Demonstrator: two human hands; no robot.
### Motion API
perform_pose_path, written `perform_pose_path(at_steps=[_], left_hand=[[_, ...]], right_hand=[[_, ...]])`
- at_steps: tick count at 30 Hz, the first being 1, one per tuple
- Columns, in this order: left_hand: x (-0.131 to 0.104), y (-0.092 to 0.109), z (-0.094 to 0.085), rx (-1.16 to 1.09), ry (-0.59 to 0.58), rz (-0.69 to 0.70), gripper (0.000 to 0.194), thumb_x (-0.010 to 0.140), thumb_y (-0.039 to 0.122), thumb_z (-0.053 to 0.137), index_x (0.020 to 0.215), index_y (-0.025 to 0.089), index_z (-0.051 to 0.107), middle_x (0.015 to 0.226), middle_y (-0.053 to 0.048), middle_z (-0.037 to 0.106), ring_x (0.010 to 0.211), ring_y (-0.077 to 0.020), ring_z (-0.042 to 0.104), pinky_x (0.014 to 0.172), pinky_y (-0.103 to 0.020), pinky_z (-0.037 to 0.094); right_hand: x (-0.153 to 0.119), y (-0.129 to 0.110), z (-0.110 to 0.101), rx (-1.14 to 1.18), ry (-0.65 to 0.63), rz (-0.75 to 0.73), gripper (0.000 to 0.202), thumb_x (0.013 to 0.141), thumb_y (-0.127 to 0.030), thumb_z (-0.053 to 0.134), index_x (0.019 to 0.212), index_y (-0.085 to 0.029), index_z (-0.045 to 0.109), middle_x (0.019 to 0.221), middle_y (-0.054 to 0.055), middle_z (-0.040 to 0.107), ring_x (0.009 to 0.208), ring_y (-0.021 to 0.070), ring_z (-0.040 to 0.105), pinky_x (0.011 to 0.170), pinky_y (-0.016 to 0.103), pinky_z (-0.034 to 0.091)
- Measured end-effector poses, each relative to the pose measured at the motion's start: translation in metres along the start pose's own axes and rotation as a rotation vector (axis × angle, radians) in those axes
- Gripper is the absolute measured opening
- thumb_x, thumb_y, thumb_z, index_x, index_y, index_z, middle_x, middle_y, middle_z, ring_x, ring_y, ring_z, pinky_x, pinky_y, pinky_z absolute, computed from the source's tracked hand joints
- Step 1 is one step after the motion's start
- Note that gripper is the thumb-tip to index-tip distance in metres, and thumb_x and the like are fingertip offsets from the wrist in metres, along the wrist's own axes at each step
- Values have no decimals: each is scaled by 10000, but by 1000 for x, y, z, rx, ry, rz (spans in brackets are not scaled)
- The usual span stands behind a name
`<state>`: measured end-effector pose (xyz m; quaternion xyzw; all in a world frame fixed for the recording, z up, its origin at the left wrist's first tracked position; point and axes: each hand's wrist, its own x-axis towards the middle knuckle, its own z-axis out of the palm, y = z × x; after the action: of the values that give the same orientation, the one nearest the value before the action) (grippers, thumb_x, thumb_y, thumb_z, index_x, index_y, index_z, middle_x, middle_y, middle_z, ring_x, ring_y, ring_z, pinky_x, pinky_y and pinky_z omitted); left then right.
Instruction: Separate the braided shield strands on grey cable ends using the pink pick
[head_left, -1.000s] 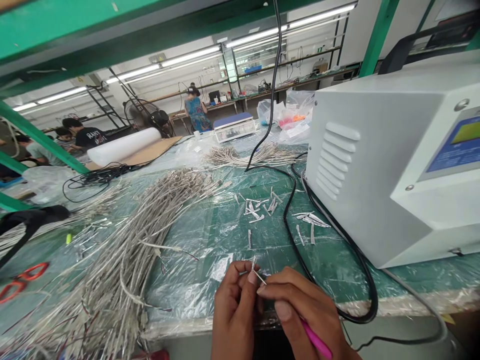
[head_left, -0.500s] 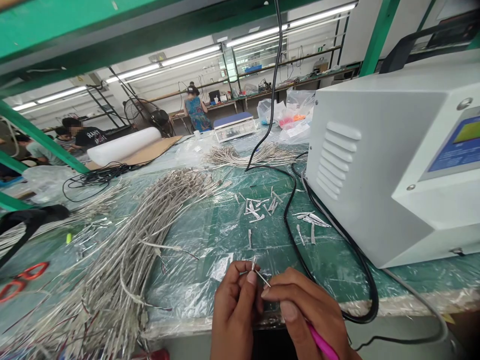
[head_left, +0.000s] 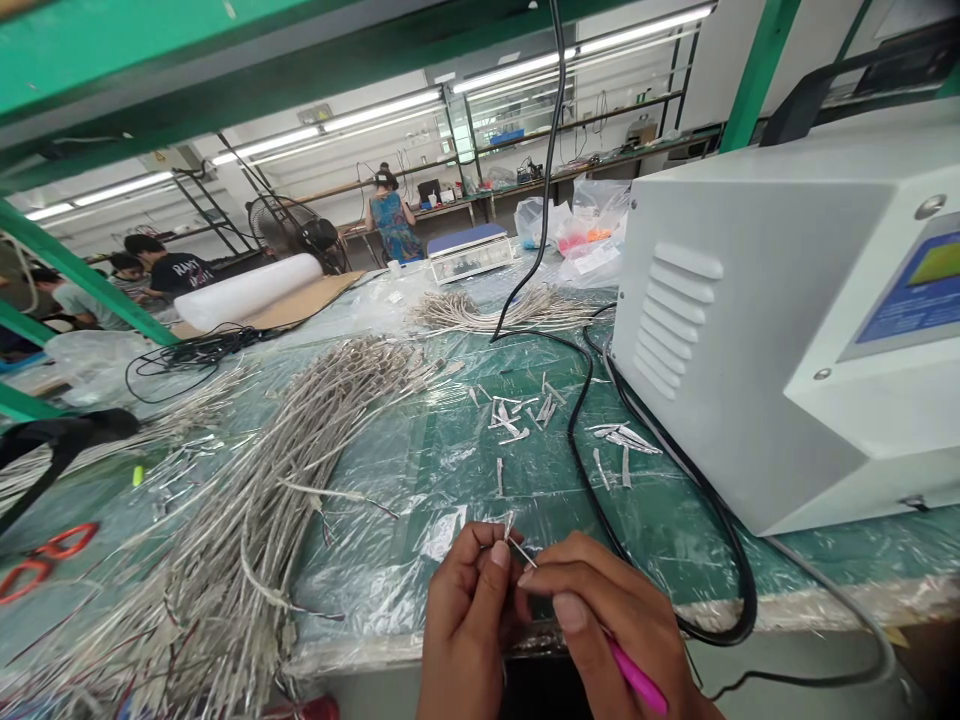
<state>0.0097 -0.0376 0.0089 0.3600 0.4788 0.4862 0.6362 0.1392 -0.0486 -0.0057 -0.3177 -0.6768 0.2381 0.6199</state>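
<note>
Near the front edge of the table, my left hand (head_left: 472,600) pinches a thin cable end (head_left: 510,522) between thumb and forefinger. My right hand (head_left: 615,610) is closed on a tool with a pink handle (head_left: 636,678). The tool's thin metal tip (head_left: 523,551) reaches to the cable end at my left fingertips. Left of my hands lies a large bundle of grey cables (head_left: 300,440). Small silvery strips (head_left: 514,415) are scattered on the green mat beyond my hands.
A large white machine (head_left: 712,320) stands at the right, with a black cable (head_left: 577,420) beside it. Orange-handled scissors (head_left: 67,542) lie at the far left. Behind are a scale (head_left: 469,252), a white foam roll (head_left: 251,290) and people at other tables.
My right hand and the pink-handled tool have shifted slightly left, and the right thumb has moved a little. My left hand has hardly moved.
</note>
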Motion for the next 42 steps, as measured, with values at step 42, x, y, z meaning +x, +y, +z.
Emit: perform_pose_path(at_steps=[42], left_hand=[[-1,3,-3,33,-73,40,218,804,379,715,842,182,630,584,44,481,502,-73,355,469,-172,280]], right_hand=[[-1,-2,2,-62,50,-4,261,858,-43,440,973,-130,657,833,84,635,754,164,627,644,279,528]])
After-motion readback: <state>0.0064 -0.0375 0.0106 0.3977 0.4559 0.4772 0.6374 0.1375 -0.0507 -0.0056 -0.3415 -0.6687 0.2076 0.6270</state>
